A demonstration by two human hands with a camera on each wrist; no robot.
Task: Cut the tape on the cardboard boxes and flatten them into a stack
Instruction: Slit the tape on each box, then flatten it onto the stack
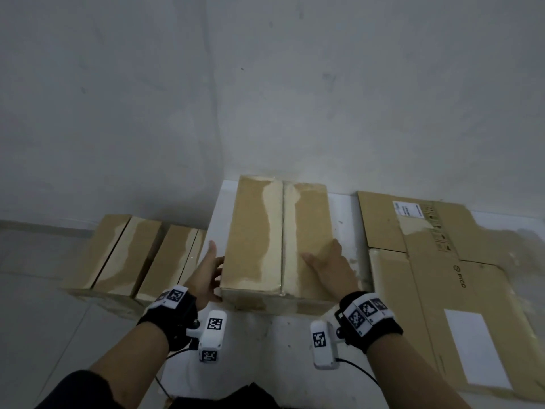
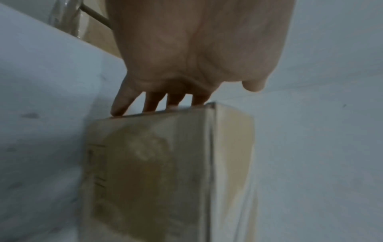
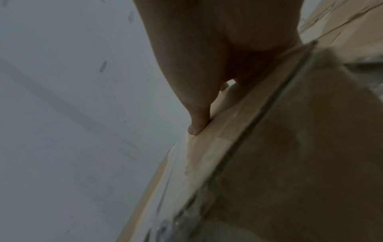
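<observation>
Your right hand (image 1: pixel 327 262) covers part of the box (image 1: pixel 277 240) top; its fingers past the far edge are hidden. Left hand (image 2: pixel 194 54) fingertips vanish behind the box rim in the wrist view. Flat cardboard (image 1: pixel 442 276) runs off the right edge, label print too small to read. Both wrist views are blurred.

walls (image 1: pixel 265 84) – grey, scuffed, meeting in a corner | floor (image 1: pixel 35 305) – pale tiles | light – dim
</observation>
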